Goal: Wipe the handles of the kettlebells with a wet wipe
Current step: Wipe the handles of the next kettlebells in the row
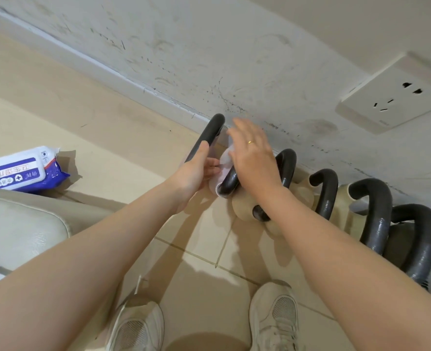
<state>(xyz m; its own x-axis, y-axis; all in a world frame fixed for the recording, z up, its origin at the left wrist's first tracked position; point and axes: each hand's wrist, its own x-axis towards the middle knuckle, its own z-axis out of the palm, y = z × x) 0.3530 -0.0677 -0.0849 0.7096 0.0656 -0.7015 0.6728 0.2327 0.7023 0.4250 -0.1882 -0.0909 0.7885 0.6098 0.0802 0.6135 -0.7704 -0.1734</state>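
While the far-left kettlebell handle is gripped by the left hand, thumb laid along it, a wet wipe is pressed near its base beneath the right hand, fingers spread and blurred. More kettlebell handles are lined up rightward along the scuffed wall, and a wipes packet is seen on the floor at left.

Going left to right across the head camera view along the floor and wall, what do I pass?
Wet wipe pack → left hand gripping the leftmost kettlebell handle → right hand → the far-right kettlebell handle → wall socket.
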